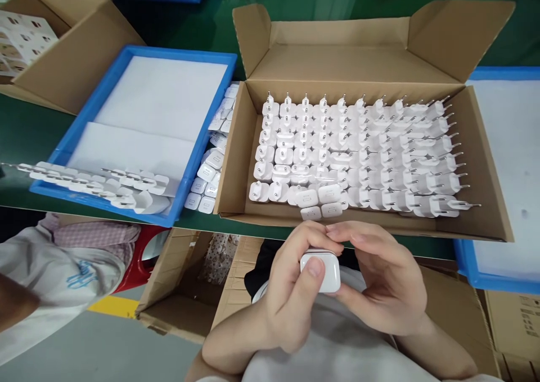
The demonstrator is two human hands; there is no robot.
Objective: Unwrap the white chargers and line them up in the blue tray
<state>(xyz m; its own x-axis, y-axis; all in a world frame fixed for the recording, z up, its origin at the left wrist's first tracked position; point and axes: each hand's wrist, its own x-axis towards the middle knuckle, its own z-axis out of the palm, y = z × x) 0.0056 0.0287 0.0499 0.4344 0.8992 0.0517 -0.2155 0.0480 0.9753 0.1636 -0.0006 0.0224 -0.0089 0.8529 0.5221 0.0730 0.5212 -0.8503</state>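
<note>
Near the bottom centre, my left hand [291, 292] is closed around a white charger [331, 272], its thumb resting on the glossy face. My right hand [386, 281] curves round the other side, fingers apart, with fingertips at the charger's edge and against the left fingers. Just beyond the hands is an open cardboard box [491, 162] holding rows of white plug adapters [324, 140], pins up. Several white chargers [331, 193] without visible pins lie together on top at the box's near edge.
More chargers [206, 172] are stacked between the box and a blue tray [147, 55] holding plug adapters. Another blue tray [506, 171] stands right. At lower left sits a person [54, 275]; open cartons [181, 309] are below the table [34, 117].
</note>
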